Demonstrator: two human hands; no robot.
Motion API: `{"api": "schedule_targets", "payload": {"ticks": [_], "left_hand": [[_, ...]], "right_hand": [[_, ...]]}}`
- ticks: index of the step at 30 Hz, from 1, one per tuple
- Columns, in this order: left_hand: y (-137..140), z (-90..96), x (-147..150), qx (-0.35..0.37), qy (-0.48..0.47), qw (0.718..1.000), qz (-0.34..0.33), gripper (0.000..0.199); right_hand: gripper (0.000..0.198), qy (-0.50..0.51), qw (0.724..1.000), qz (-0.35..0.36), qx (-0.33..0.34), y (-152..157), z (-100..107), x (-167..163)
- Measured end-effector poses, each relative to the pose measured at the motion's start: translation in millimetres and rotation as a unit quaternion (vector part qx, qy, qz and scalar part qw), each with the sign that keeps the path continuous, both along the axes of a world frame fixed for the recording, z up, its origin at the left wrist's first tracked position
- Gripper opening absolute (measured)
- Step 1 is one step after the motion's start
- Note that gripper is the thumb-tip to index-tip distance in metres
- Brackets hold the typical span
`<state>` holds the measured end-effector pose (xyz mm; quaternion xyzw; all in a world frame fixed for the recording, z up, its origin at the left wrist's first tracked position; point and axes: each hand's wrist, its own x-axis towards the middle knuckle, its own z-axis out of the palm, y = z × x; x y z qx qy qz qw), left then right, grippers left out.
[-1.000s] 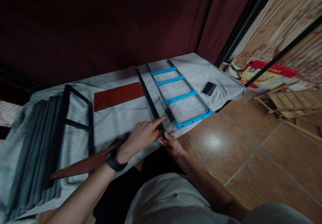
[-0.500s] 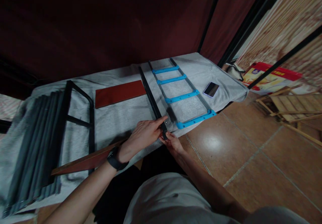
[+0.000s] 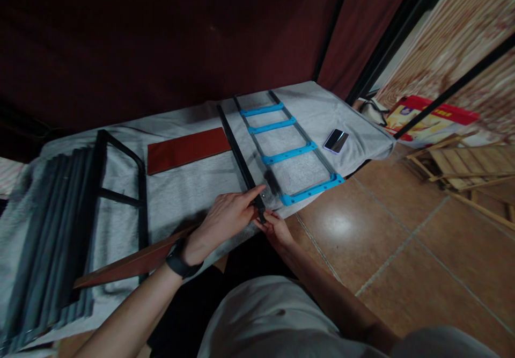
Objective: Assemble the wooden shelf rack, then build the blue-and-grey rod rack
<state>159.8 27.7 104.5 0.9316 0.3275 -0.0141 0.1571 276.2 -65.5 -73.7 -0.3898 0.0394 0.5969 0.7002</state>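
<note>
A long black metal bar (image 3: 238, 156) lies across the cloth, its near end at the front edge. My left hand (image 3: 228, 214), with a dark watch on the wrist, is closed around the bar close to that end, the index finger reaching over it. At the very tip, my right hand (image 3: 277, 231) pinches the bar between thumb and fingers. By my left index fingertip is a small shiny piece, too small to name. Below my left wrist a reddish-brown board (image 3: 132, 264) slants, partly hidden. A second reddish-brown board (image 3: 187, 150) lies flat, its right end by the bar.
A ladder-like frame with blue crosspieces (image 3: 289, 154) lies right of the bar, beside a phone (image 3: 336, 141). On the left are a black tubular frame (image 3: 141, 186) and several grey tubes (image 3: 48, 229). A folded wooden chair (image 3: 470, 165) and a red-yellow box (image 3: 426, 119) stand on the right.
The view has shifted slightly, so the things on the cloth appear a little further left. Both hands keep their hold at the bar's near end, with hardly any movement.
</note>
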Motion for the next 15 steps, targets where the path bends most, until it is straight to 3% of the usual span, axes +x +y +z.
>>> {"api": "schedule_targets", "payload": {"ticks": [15], "left_hand": [[-5,-5.9,9,-0.020,0.004,1.000,-0.019,0.046]], "right_hand": [[0.033,-0.080,0.995,0.016,-0.064,9,-8,6]]}}
